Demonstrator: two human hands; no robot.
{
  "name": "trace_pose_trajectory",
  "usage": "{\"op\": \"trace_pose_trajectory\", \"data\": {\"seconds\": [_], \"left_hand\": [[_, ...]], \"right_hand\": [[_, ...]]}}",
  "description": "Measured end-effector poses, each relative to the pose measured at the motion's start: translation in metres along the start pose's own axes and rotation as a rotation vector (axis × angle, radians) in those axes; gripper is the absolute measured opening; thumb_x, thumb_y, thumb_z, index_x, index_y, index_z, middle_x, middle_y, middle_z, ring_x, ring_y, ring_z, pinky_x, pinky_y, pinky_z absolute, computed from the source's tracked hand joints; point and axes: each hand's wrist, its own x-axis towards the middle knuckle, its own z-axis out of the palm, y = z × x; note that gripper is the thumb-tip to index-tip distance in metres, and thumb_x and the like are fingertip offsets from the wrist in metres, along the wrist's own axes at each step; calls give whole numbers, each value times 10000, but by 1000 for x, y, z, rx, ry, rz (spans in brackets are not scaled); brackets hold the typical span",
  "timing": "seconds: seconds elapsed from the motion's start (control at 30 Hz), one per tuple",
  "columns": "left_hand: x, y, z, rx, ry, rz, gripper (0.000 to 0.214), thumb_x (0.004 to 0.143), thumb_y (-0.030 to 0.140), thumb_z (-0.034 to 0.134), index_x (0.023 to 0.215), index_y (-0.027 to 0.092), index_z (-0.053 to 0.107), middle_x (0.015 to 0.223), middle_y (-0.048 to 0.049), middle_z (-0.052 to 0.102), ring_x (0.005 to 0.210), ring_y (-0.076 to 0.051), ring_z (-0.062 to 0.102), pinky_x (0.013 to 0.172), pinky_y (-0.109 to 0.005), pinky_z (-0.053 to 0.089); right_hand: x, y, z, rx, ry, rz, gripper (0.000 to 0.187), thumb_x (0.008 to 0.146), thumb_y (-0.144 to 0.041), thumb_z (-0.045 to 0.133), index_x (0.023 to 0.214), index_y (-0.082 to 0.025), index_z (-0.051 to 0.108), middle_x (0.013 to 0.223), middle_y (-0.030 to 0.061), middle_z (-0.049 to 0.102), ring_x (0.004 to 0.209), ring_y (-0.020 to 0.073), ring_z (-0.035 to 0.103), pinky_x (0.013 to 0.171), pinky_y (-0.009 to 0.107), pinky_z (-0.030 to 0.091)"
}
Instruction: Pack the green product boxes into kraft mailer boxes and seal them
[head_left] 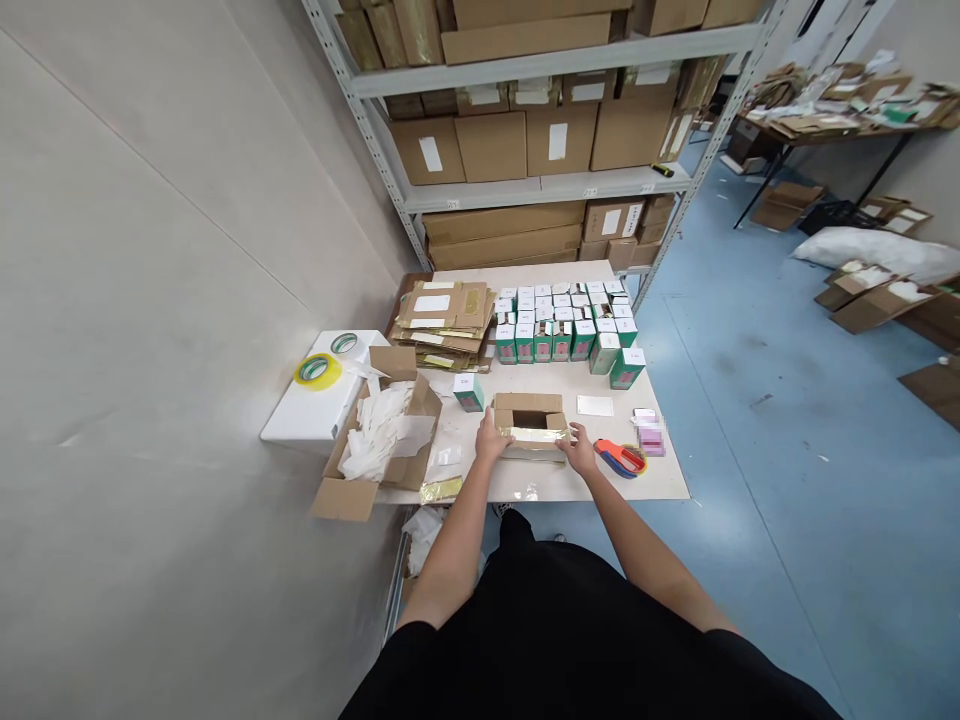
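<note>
A small cardboard box (528,402) rests on the table in front of me, its top partly open with flaps standing around a dark inside. My left hand (491,438) grips its left side, fingers at the front edge. On the opposite side my right hand (578,452) holds the box by its right end. Shiny tape runs along the near flap. Close to my left hand stands a single green and white carton (469,393). An orange and blue tape dispenser (619,459) lies just right of my right hand, and a white card (595,405) lies behind it.
Rows of green and white cartons (562,318) fill the table's back right. Flattened cardboard (442,312) is piled at back left. An open box (429,415) with white paper (381,425) sits left, beside tape rolls (316,371). Behind is a loaded shelf rack (525,188).
</note>
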Motion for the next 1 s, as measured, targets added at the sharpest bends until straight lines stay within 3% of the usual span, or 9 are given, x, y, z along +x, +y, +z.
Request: {"op": "trace_pose_trajectory", "data": {"seconds": [0.1,0.27,0.37,0.5,0.6,0.73,0.87,1.0], "left_hand": [[24,5,-2,-122,-126,-52,1294,495,189,918,1630,208,297,1569,-194,498,1413,-374,508,1139,-433,407],[47,16,-2,-371,-189,-100,1221,680,388,849,1666,170,162,1680,-225,308,1466,-325,470,1090,-398,476],[50,23,-4,-421,-194,-107,1124,770,417,772,1674,215,136,1684,-184,326,1459,-291,481,1059,-378,495],[47,24,-10,-462,-205,-140,789,872,488,672,1580,241,426,1526,-138,564,1377,-276,553,1033,-363,493],[41,20,-10,-360,-178,-26,598,920,596,587,1328,171,689,1300,-154,707,1257,-285,626,1019,-358,493],[30,11,1,-166,-47,90,455,866,497,704,1213,206,735,1225,-116,730,1227,-267,629,1065,-342,456],[21,0,12,-110,36,-27,652,787,372,805,1387,228,595,1214,-102,728,1146,-257,675,1006,-336,490],[26,-7,17,-100,93,-226,882,735,332,858,1503,211,442,1229,-116,716,1073,-243,715,941,-312,525]], "right_hand": [[5,6,5,-37,49,25,803,726,-526,734,1440,-247,493,1333,146,677,1027,293,739,941,450,555],[13,5,8,-89,67,54,801,722,-447,751,1457,-239,510,1313,150,690,1012,308,746,976,464,537],[14,2,9,-142,103,75,799,735,-402,756,1474,-238,500,1317,144,688,1065,313,731,988,459,531],[14,-2,11,-227,121,100,779,765,-375,753,1482,-244,482,1348,126,679,1137,312,701,998,453,529],[13,-2,11,-199,110,124,762,777,-378,744,1477,-230,480,1377,131,666,1036,288,733,939,429,562],[12,0,14,-176,100,99,722,799,-378,720,1469,-228,494,1425,132,638,1010,270,737,933,404,564],[9,0,18,-217,79,28,702,824,-380,692,1481,-236,494,1405,120,652,1143,306,694,996,447,543],[8,-5,6,-279,179,-120,653,857,-344,638,1480,-194,513,1487,137,590,1373,318,547,1141,474,454]]}}
